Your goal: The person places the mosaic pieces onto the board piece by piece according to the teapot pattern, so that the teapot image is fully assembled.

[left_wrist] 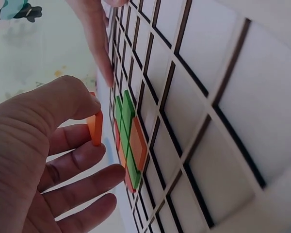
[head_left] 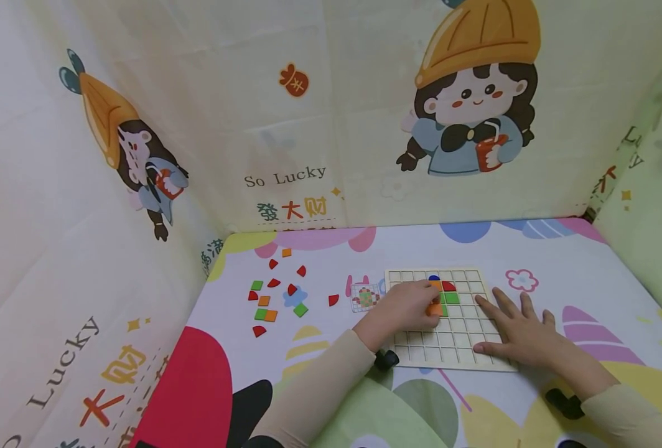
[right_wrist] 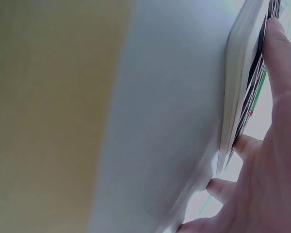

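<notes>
My left hand (head_left: 406,306) is over the wooden grid board (head_left: 420,358) and pinches an orange square tile (left_wrist: 96,128) between thumb and fingers, its other fingers loosely bent. On the board beside those fingers lie green square tiles (head_left: 452,298), a red quarter-round tile (head_left: 448,286), a blue tile (head_left: 434,277) and orange tiles; the hand hides part of this cluster in the head view. With fingers spread, my right hand (head_left: 524,333) rests at the board's right edge, fingertips on its rim and grid, holding nothing.
Left of the board lies a small card (head_left: 366,298) with a coloured grid pattern. Farther left are scattered loose tiles: several red quarter-rounds (head_left: 259,331), green squares (head_left: 300,310) and orange squares (head_left: 287,252). A printed cloth covers the table (head_left: 331,367); patterned curtains (head_left: 364,124) stand around it.
</notes>
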Available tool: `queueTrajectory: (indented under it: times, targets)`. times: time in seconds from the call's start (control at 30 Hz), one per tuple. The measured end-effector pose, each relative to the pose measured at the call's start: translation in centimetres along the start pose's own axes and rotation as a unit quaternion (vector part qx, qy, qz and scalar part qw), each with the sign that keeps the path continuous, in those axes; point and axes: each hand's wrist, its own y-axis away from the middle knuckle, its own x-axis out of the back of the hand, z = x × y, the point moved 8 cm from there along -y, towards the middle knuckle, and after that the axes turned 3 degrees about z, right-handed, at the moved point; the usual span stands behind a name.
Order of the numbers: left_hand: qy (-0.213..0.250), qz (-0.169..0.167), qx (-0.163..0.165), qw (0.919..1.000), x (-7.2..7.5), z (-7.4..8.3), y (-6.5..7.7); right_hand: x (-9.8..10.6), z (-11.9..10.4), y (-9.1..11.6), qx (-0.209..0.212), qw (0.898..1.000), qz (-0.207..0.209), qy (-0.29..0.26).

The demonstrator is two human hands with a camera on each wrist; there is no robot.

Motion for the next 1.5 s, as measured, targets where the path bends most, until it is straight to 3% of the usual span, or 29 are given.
queueTrajectory:
  times: [0.43,0.9,1.5]
  targets:
    - [-0.018,-0.009,-0.011,0.9997,-1.2,1.2,-2.2,0.1,-0.2,0.1,0.005,1.000,-0.002,0.012]
    - [-0.075,0.004,-0.039,0.9964,-1.5,2.6,-4.1,0.3,-0.1,0.1,0.003,1.000,-0.002,0.003]
    - [-0.078,0.003,-0.039,0.9961,-1.9,2.6,-3.9,-0.1,0.0,-0.2,0.007,1.000,0.000,0.007]
